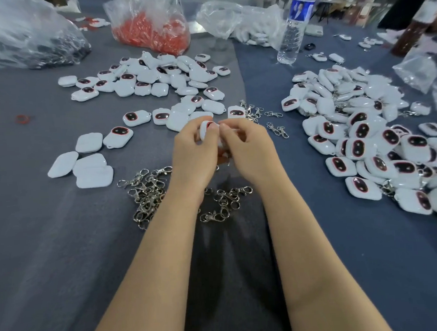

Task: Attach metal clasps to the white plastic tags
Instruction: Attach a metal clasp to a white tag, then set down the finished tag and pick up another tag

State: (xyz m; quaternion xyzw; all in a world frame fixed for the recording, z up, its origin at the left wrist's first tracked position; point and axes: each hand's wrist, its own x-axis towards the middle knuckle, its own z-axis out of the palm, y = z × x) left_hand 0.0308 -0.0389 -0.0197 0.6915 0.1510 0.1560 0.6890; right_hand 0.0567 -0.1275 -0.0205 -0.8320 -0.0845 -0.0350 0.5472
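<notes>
The fingers (225,130) of both hands curl inward and pinch one white tag (206,125), a smooth, rounded plastic square with a dark, red-rimmed oval face, held above the middle of the bench (52,250). The left hand (195,147) grips its body and the right hand (248,148) nips its edge. Shiny metal clasps (148,191) lie tangled under the wrists on soft grey cloth. Glossy tags lie in a left heap (157,77) and a right heap (362,137). Beyond, a crinkled clear bag (154,29) holds red pieces, a second bag (243,25) holds white parts, and a ribbed water bottle (293,27) stands upright.
</notes>
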